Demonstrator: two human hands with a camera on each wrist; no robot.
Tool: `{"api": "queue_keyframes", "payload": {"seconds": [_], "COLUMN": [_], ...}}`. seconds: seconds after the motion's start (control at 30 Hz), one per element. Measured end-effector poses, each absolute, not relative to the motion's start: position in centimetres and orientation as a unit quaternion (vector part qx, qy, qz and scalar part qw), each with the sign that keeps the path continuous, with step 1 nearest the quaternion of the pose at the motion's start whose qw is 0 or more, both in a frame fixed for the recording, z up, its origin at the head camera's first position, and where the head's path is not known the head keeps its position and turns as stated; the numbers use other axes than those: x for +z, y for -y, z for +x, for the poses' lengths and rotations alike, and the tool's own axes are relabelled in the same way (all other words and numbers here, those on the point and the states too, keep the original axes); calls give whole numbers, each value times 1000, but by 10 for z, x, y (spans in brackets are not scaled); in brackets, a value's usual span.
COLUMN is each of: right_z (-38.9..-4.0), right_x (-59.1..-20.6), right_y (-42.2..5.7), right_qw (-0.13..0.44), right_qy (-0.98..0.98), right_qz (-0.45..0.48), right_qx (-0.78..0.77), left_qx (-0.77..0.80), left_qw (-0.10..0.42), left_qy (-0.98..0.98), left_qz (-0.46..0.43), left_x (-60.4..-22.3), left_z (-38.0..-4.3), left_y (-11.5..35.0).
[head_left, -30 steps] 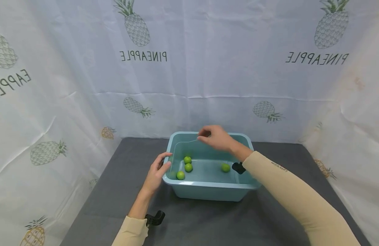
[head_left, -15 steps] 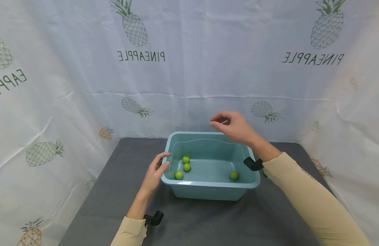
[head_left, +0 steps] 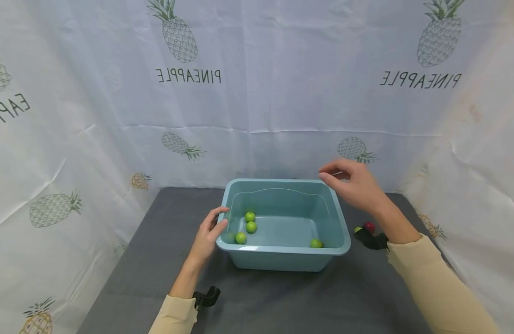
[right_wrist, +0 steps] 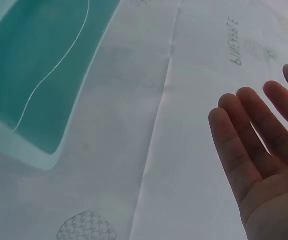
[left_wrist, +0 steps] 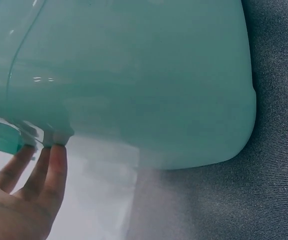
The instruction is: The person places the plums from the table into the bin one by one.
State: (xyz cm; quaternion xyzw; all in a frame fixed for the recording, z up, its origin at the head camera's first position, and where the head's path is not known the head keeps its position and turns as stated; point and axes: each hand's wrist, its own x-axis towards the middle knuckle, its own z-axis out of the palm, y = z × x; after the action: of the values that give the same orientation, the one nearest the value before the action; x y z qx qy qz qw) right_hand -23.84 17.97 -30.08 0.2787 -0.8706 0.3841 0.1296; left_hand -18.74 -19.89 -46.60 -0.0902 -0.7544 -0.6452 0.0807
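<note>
Blue-green basin [head_left: 277, 260]: one, upright on the dark table [head_left: 273, 297] before you; it looks like moulded plastic, so expect it light for its bulk, fairly stiff, a little springy in the walls and smooth.
Basin, where to hold: the flared rim, best at both short sides, fingers beneath the lip and thumbs above; tilting would probably set the contents rolling.
Three green fruits [head_left: 251, 227]: loose in the basin, towards its left side.
Fourth green fruit [head_left: 316, 243]: inside, front right, its lower part hidden by the front rim.
Red fruit [head_left: 369, 227] and outlying green fruit [head_left: 358, 229]: right of the basin, both partly covered by your black wrist strap [head_left: 371, 240].
Fruit handling: small, round, likely light and firm, apt to roll; real or imitation, you cannot tell here. Pinch each around its widest part, from above.
Your left hand [head_left: 207, 234]: holding the basin's left rim between thumb and fingers.
Your right hand [head_left: 352, 184]: raised by the basin's rear right corner, fingers loosely bent, nothing in its grasp.
Lettering [head_left: 187, 75]: "PINEAPPLE", mirror-reversed, twice across the white curtain [head_left: 265, 106] facing you; a cropped "EAPPLE" at your left.
Brands: none legible on basin or fruit.
</note>
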Motion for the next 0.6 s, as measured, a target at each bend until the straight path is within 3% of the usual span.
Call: {"api": "queue_keyframes", "payload": {"seconds": [0.6], "right_z": [-225], "right_x": [-361], "right_y": [-238], "right_qw": [198], "right_qy": [873], "right_qz": [209], "right_qx": [394], "left_qx": [-645], "left_qw": [80], "left_qy": [753], "left_qz": [-98], "left_x": [-465], "left_z": [-185], "left_y": [200]}}
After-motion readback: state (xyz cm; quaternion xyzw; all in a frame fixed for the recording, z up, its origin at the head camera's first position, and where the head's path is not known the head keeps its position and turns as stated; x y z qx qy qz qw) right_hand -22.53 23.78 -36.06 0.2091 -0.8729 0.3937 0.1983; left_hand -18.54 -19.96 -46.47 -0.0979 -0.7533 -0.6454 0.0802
